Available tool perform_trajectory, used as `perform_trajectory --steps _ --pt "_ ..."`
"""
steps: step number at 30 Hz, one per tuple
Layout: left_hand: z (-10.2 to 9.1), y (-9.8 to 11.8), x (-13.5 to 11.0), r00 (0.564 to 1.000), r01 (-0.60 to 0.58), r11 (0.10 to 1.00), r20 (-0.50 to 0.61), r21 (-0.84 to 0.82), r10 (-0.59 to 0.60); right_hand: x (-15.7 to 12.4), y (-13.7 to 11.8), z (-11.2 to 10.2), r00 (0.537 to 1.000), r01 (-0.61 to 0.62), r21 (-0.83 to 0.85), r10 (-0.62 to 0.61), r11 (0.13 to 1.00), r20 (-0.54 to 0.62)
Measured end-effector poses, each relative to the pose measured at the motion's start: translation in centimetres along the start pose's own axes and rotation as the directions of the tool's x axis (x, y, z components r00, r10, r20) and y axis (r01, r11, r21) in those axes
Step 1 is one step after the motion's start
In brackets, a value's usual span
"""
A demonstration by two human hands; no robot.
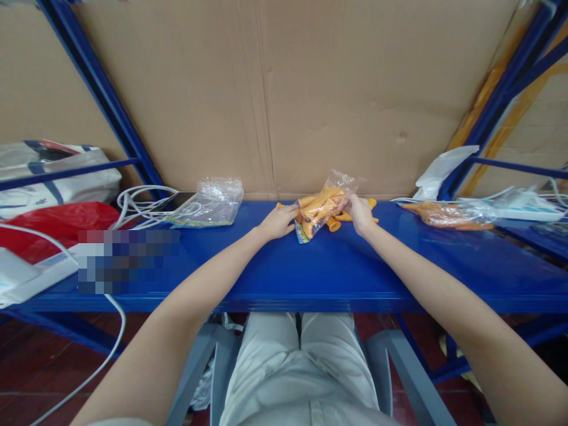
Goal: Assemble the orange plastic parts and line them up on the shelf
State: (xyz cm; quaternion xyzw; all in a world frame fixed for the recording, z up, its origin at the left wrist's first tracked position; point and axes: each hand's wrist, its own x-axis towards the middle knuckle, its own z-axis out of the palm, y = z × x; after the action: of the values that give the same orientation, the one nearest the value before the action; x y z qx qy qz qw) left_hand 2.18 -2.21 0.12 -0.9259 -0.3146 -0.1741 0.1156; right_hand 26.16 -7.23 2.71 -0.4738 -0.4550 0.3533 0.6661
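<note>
Both grips clench one clear bag of orange balloons: the left grip pinches its lower end, the right grip its upper side. It lies at the back edge of the tabletop, just before the cardboard wall. Open blue runs to the front edge (widest between the forearms). An empty bag lies left and a second balloon bag right, both well apart.
</note>
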Motion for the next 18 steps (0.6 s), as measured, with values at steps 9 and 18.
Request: perform_trajectory --steps 9,18 --pt "-0.5 0.1 0.1 0.998 -0.053 0.997 -0.013 0.06 0.054 0.0 -0.4 0.0 0.965 -0.259 0.067 0.255 0.964 0.063" --pt "-1.5 -0.4 -0.2 0.944 0.221 0.975 -0.25 -0.01 -0.216 2.4 -2.3 1.7 0.944 -0.331 0.082 0.329 0.94 0.031"
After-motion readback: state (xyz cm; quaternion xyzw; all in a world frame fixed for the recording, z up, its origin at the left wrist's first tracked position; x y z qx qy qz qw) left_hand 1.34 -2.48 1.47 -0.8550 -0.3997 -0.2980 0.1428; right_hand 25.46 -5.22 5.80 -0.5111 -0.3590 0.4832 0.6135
